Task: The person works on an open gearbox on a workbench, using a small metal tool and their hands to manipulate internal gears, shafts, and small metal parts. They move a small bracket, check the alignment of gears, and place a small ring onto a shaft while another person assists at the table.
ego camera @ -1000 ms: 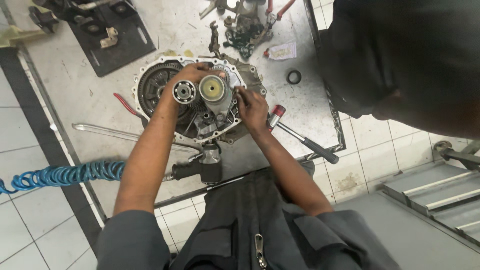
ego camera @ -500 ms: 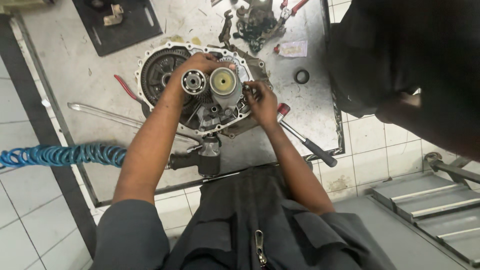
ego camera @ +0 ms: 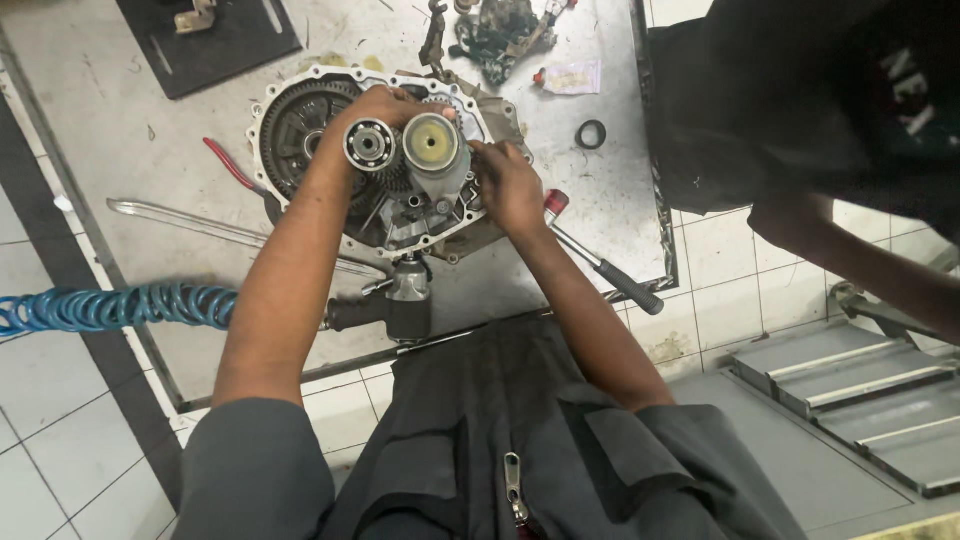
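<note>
An open aluminium gearbox housing (ego camera: 290, 85) lies on a metal floor plate (ego camera: 120, 140), with a large ring gear (ego camera: 290, 125) at its left. Two upright gear shafts stand in it: one with a bearing end (ego camera: 371, 144), the other with a round cream-coloured cap (ego camera: 431, 143). My left hand (ego camera: 385, 103) reaches over the far side of the shafts and rests on them. My right hand (ego camera: 508, 185) touches the housing's right side beside the capped shaft, fingers curled; what they pinch is hidden.
A ratchet wrench (ego camera: 600, 265) lies right of the housing, an air impact wrench (ego camera: 395, 305) in front of it, with a blue coiled hose (ego camera: 110, 305) at left. Red-handled pliers (ego camera: 230, 165), a long bar (ego camera: 200, 222), a black ring (ego camera: 591, 133), loose parts (ego camera: 500, 35). Another person (ego camera: 800, 110) bends in at right.
The view has shifted, so the housing sits lower in frame. My right hand has slid from the top of the capped shaft down to the housing's right side. My left hand stays put.
</note>
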